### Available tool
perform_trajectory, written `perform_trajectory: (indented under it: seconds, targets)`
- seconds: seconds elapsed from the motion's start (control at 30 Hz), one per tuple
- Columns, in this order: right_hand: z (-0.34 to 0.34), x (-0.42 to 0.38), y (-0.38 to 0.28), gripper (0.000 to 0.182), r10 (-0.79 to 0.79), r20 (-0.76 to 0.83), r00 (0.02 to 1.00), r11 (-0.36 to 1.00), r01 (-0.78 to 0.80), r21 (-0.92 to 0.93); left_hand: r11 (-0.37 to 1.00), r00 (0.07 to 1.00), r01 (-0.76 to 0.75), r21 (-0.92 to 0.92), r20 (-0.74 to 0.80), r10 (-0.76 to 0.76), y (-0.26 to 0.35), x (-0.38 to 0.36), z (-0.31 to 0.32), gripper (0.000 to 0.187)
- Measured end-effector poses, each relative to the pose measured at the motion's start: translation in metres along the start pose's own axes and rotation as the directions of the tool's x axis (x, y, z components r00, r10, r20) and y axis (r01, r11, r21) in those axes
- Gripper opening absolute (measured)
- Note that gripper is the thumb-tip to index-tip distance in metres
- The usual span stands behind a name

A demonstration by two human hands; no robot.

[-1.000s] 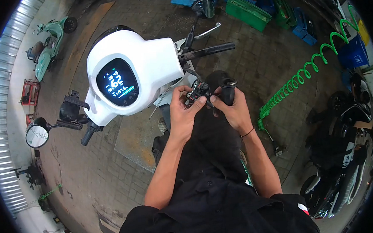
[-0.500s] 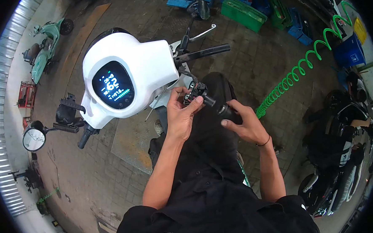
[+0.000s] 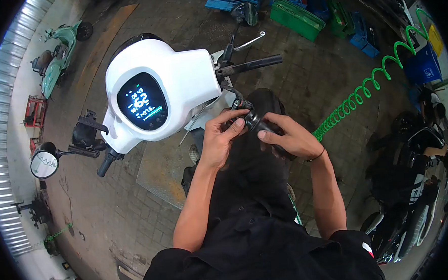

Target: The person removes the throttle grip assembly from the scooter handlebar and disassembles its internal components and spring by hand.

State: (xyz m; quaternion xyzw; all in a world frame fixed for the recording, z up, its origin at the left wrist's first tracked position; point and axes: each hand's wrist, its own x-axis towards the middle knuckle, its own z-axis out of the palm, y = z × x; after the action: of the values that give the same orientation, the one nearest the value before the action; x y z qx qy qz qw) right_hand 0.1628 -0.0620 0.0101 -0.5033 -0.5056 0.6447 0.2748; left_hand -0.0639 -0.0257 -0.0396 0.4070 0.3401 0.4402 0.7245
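Note:
My left hand [image 3: 222, 137] is closed around a black handlebar switch housing [image 3: 242, 105], thumb and fingers pinching it. A cable links this housing to the white scooter [image 3: 177, 66]. My right hand [image 3: 294, 137] grips a black throttle grip [image 3: 257, 124], thumb along its near side. The grip's end lies right at the housing, between my two hands and above my dark-trousered leg. Just beyond them, a bare black handlebar end [image 3: 255, 64] sticks out from the scooter, beside a silver brake lever [image 3: 249, 41]. The scooter's digital display [image 3: 142, 101] is lit.
A round mirror [image 3: 44, 160] stands out at the scooter's left. Green and blue toolboxes [image 3: 297, 18] sit at the back. A coiled green air hose [image 3: 356, 93] hangs on the right, near a dark motorcycle [image 3: 409, 186]. A mint scooter [image 3: 58, 62] is parked far left.
My right hand has moved left with the throttle grip, bringing its end up against the switch housing. My left fingers have closed further over the housing. The view has shifted slightly.

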Motion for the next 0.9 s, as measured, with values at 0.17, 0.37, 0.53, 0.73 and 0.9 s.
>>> perform_trajectory:
  seconds: [0.17,0.37,0.53,0.73,0.9]
  targets:
    - [0.000,0.007,0.003,0.044,0.090,0.083,0.992,0.983,-0.102,0.153,0.998,0.999,-0.033,0.052,-0.003,0.033,-0.002,0.000,-0.006,0.023]
    - [0.012,0.011,0.010,0.041,0.033,-0.050,0.998,0.996,-0.029,0.080,0.931,0.993,-0.087,0.354,-0.044,0.110,-0.001,-0.002,0.001,0.020]
    - [0.012,0.010,-0.006,0.035,-0.005,-0.155,0.988,0.991,-0.016,-0.131,0.910,0.988,-0.128,0.393,-0.034,0.153,0.002,0.006,0.004,0.020]
    - [0.003,0.015,0.004,0.033,-0.002,-0.061,0.998,1.000,0.002,0.005,0.977,0.994,-0.101,0.187,-0.016,0.106,0.004,0.005,0.002,0.021]
    - [0.001,0.016,0.002,0.033,0.031,-0.039,0.999,0.995,-0.028,0.092,0.853,0.993,-0.110,0.509,0.030,0.110,0.016,0.008,0.003,0.025]
